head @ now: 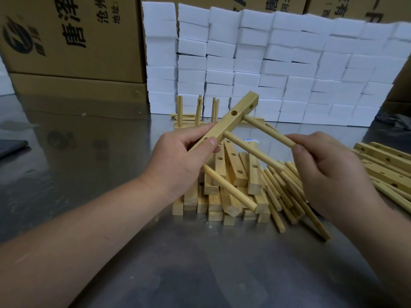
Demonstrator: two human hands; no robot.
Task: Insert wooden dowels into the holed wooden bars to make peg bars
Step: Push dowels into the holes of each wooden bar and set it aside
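Steel bench (200, 263) is backing onto cardboard cartons (73, 41) and stacked white foam blocks (289, 63). Left hand (178, 161) is gripping a holed bar (231, 121), tilted above a heap of bare bars (222, 185). Right hand (329, 167) fingers (298, 150) are pinching the outer tip of a dowel (266, 130), its far end meeting the bar's side. Two seated dowels (253, 152) are sticking out already; one hole is showing empty. Few finished peg bars (195, 116) are standing behind, and many loose dowels (284, 196) are waiting: early going, I judge.
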